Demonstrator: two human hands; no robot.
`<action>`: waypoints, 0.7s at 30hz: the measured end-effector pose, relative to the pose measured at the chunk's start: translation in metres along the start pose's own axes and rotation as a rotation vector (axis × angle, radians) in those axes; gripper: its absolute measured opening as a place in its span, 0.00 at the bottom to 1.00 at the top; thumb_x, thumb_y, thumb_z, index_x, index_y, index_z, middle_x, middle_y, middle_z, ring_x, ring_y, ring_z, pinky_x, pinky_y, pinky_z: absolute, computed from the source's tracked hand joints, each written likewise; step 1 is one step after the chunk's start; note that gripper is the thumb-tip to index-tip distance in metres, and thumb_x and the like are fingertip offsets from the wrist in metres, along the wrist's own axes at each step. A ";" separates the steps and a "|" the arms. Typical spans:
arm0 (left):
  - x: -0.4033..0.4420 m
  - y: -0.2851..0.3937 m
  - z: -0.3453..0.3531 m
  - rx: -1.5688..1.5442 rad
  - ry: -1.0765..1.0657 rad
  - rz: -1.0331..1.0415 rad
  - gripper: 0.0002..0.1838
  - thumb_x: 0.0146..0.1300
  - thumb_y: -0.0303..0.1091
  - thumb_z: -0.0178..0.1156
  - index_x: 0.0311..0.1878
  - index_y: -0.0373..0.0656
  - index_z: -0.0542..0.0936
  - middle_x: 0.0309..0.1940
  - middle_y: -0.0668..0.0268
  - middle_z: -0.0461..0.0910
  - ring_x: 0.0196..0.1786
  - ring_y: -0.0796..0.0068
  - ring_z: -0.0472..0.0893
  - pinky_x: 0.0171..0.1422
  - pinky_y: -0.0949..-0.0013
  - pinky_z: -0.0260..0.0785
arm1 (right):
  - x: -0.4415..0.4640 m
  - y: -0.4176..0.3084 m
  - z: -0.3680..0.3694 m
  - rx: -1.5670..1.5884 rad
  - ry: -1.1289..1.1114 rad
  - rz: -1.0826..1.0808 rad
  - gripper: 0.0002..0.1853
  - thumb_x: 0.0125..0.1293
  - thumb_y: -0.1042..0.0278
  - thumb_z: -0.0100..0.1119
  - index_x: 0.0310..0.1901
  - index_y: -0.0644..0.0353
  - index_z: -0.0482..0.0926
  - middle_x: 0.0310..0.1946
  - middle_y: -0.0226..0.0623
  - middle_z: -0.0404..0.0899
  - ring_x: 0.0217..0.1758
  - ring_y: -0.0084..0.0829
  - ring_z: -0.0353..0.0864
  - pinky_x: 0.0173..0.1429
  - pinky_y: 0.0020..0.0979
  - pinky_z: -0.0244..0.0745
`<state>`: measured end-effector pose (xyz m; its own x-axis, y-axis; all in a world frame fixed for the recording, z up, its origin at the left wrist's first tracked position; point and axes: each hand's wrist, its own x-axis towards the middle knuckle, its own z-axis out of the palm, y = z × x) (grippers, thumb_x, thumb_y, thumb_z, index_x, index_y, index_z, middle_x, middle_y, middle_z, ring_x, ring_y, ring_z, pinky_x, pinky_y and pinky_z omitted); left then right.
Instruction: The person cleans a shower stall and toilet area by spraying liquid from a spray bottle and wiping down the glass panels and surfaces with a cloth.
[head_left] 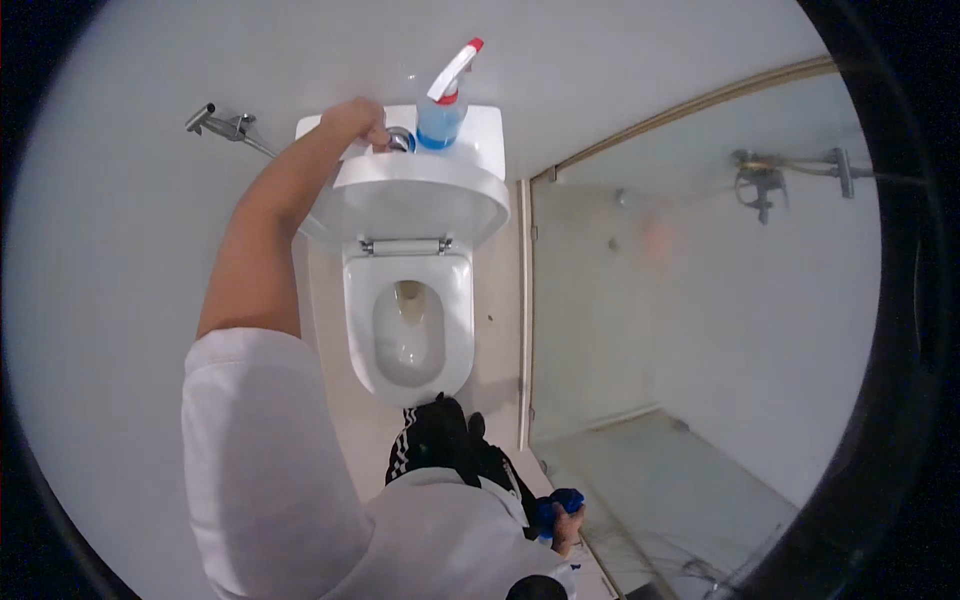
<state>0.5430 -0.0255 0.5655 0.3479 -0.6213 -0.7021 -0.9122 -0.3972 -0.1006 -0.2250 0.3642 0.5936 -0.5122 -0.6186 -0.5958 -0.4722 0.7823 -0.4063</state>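
My left hand [358,119] reaches over the raised toilet lid [405,205] to the top of the white cistern [487,135]. Its fingers are curled, with the fingertips at the round chrome flush button [400,140]. A spray bottle [441,121] with blue liquid and a red and white trigger head stands upright on the cistern, just right of the button. Low by my side, my right hand [568,527] is closed around a crumpled dark blue cloth [555,508]. The toilet bowl [408,335] has its seat down, and a brownish stain shows inside at the back.
A handheld bidet sprayer [235,127] hangs on the left wall. To the right is a glass shower screen [600,300] with a gold-brown frame, and a shower mixer [760,185] behind it. My legs, in black striped trousers [435,445], stand close to the bowl's front.
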 end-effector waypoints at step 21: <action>-0.117 -0.004 -0.017 -0.566 0.727 0.196 0.19 0.53 0.42 0.60 0.44 0.40 0.78 0.41 0.55 0.80 0.45 0.59 0.78 0.51 0.64 0.69 | 0.006 -0.032 -0.097 0.105 -0.010 -0.231 0.18 0.48 0.77 0.61 0.45 0.68 0.75 0.35 0.33 0.79 0.37 0.27 0.75 0.49 0.29 0.70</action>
<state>0.5101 0.0370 0.6603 0.4234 -0.9051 -0.0387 -0.7945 -0.3915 0.4642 -0.2827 0.3282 0.6704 -0.3917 -0.7814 -0.4857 -0.4987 0.6240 -0.6016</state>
